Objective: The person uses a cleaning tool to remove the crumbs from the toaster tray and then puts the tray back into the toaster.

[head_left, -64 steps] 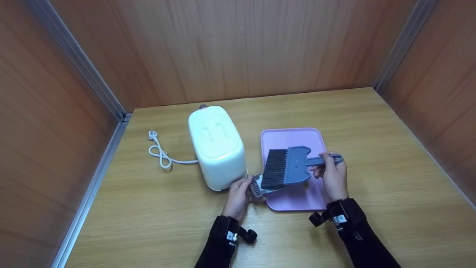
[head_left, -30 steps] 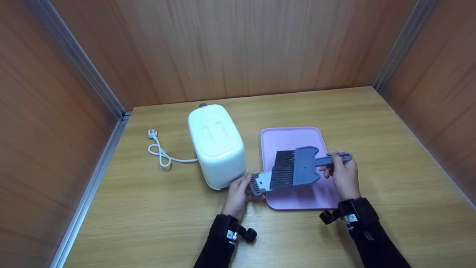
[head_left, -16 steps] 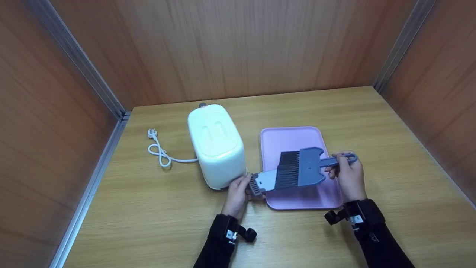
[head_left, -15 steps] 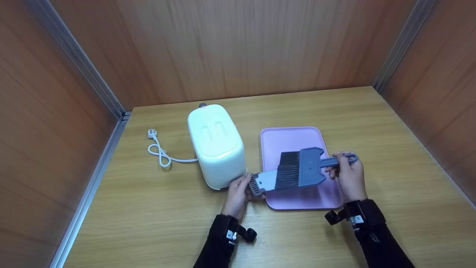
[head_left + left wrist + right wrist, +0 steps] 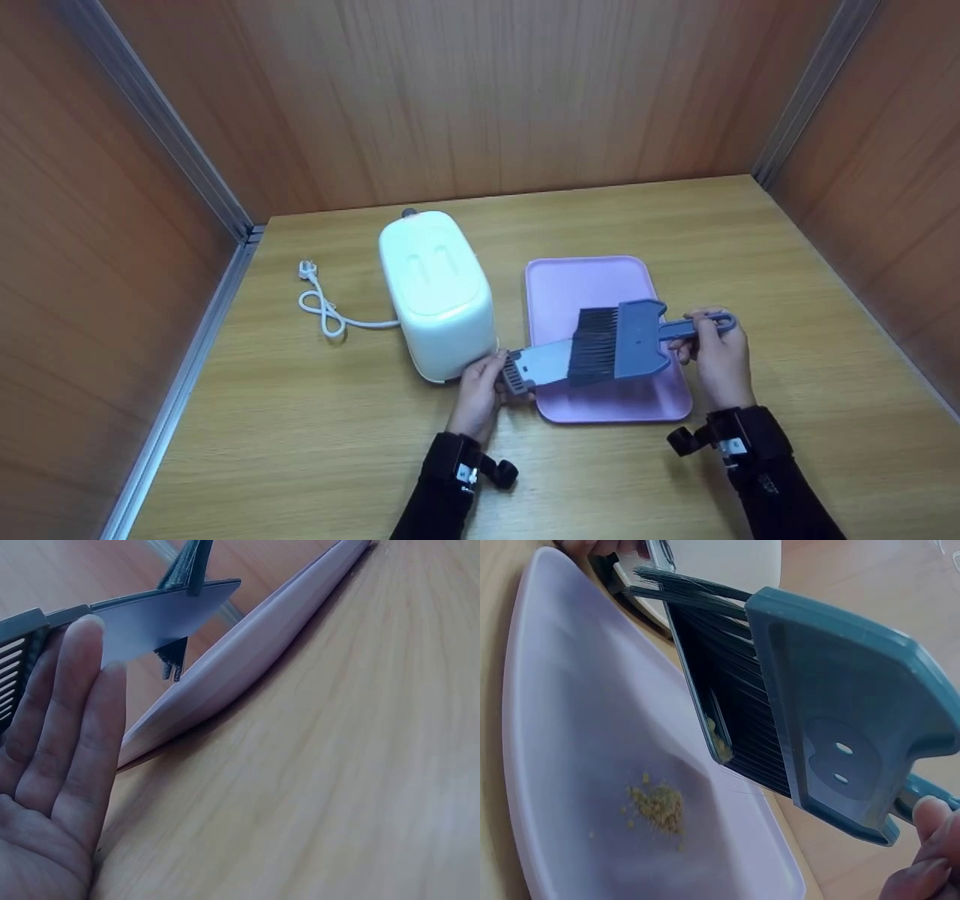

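My left hand [image 5: 476, 394] holds the slotted grey end of a narrow crumb tray [image 5: 545, 362], its fingers under it. That tray juts out over the near part of a purple tray [image 5: 581, 279]. With my right hand [image 5: 721, 364] I pinch the handle of a blue-grey brush [image 5: 637, 341]. Its dark bristles lie across the crumb tray and hide the far end in the head view. The right wrist view has yellowish crumbs [image 5: 660, 806] heaped on the purple tray. A few more sit at the crumb tray's tip, by the bristles.
A white toaster [image 5: 435, 289] with a smooth lid stands right beside my left hand. Its white cord [image 5: 330, 319] lies looped to the left, ending in a plug [image 5: 307, 271]. Wooden panels [image 5: 487, 97] enclose the table [image 5: 300, 450] at the back and sides.
My right hand has drawn the brush to the right along the crumb tray, uncovering more of its pale surface. The left hand, toaster and purple tray have stayed put.
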`<state>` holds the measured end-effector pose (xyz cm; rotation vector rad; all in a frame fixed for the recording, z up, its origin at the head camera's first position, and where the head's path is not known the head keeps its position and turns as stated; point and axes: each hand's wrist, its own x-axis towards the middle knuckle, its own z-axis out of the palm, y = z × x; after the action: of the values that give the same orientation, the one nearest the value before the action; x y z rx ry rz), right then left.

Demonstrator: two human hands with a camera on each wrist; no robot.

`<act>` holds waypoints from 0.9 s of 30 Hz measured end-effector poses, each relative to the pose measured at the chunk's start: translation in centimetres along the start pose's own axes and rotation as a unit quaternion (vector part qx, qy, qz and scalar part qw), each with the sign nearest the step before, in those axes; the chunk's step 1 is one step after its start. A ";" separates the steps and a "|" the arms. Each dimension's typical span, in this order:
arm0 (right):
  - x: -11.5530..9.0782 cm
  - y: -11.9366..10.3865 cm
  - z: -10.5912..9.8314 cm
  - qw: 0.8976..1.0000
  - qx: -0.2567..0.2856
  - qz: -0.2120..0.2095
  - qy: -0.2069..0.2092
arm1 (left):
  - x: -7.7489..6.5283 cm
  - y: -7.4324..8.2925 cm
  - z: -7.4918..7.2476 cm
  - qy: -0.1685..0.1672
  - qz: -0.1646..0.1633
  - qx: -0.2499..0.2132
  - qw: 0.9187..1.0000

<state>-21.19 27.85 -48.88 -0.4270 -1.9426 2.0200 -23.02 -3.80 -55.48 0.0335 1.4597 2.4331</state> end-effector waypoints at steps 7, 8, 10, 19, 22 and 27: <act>0.0 0.1 -0.7 1.000 0.029 -0.004 0.003 | 0.0 0.1 -0.1 0.002 -0.005 -0.001 1.000; 0.0 0.2 -0.8 1.000 0.028 -0.004 0.006 | 0.0 0.1 -0.1 0.001 -0.004 -0.002 1.000; 0.0 0.2 -1.0 0.999 0.030 -0.004 0.009 | 0.0 0.0 -0.2 -0.002 -0.002 -0.002 1.000; -0.1 0.4 -2.2 1.000 0.018 0.001 0.013 | -0.1 -0.1 -0.2 -0.009 0.002 -0.003 1.000; -0.1 0.3 -2.5 1.000 0.011 0.007 0.016 | -0.1 0.0 -0.2 -0.005 0.002 -0.001 1.000; -0.1 0.2 -2.8 1.000 0.000 0.017 0.020 | -0.1 0.0 -0.1 -0.005 0.003 0.001 1.000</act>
<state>-19.95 30.34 -49.16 -0.4997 -1.9240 2.0171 -22.94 -3.93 -55.48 0.0503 1.4592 2.4342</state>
